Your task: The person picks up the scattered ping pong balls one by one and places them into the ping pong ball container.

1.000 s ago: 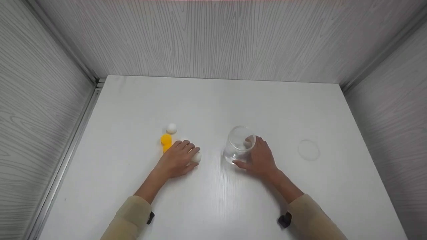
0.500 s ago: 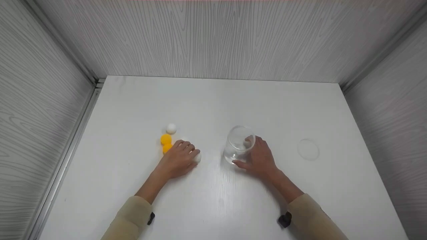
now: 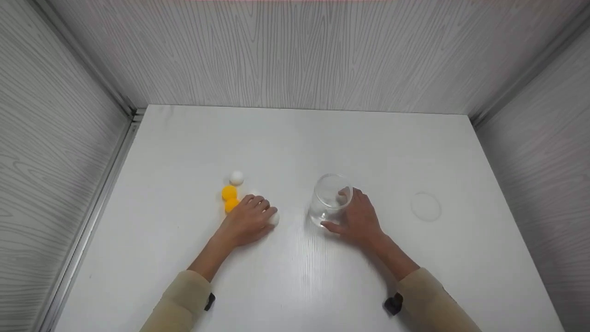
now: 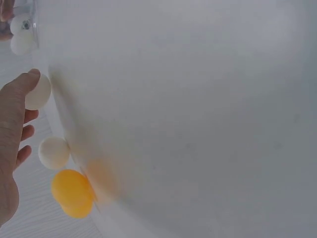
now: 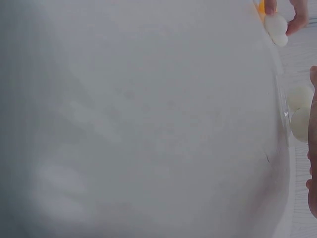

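On the white table, my left hand pinches a white ball between thumb and fingers; in the left wrist view that ball sits under my thumb. Just past the fingers lie another white ball and two orange balls touching each other. A third white ball rests behind them. My right hand grips a clear glass jar standing upright. In the right wrist view, white balls show inside the jar.
A clear round lid lies flat to the right of the jar. Grey wood-grain walls close the table in at the back and on both sides. A metal rail runs along the left edge.
Almost nothing: my left fingers have closed slightly more over the white ball, which sits a touch further right. The right hand and jar have not moved.
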Tool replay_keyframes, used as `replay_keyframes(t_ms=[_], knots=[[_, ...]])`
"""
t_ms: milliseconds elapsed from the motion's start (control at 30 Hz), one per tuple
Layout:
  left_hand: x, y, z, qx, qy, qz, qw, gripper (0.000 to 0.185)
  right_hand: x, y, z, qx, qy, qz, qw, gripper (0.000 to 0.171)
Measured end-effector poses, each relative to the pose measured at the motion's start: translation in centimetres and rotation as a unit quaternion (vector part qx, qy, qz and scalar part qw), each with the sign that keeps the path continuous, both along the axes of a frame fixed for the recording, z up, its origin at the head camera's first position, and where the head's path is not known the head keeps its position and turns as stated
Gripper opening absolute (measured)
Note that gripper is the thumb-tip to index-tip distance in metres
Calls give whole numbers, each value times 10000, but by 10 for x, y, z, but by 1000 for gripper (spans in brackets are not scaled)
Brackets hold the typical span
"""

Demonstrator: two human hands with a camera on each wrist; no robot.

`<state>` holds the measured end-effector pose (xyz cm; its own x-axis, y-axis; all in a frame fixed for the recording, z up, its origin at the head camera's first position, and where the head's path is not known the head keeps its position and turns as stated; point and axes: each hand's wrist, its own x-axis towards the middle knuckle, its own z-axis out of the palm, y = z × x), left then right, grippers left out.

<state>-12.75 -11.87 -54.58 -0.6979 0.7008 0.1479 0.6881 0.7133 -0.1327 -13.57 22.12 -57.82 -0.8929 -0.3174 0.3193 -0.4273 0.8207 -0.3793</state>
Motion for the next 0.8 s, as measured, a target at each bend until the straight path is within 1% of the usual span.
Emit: replay_keyframes(t_ms=[167,233,367,500,600,700,800], knots=[[1,2,-1,54,19,12,10000,36,-1,1,-2,-39,-14,15,10000,90],[1,2,-2,51,39,0,10000,36,-1,1,-2,-36,71,35,10000,90],[1,3,-2,72,154,-32,9999,36,-1,0,-2,-20,130,46,9999,91],[1,4,-2,254,209,-68,9994,34,0,0,-1,-14,82,41,10000,92],[1,4,-2,305,165,-53,9994,33,0,0,0,-70,21,40,10000,93],[1,5,-1,253,133,-35,9996,35,0,-1,0,-98,-35,33,9999,94],[0,7,1,333,104,-42,9994,35,-1,0,-1,-86,-32,19,10000,93]])
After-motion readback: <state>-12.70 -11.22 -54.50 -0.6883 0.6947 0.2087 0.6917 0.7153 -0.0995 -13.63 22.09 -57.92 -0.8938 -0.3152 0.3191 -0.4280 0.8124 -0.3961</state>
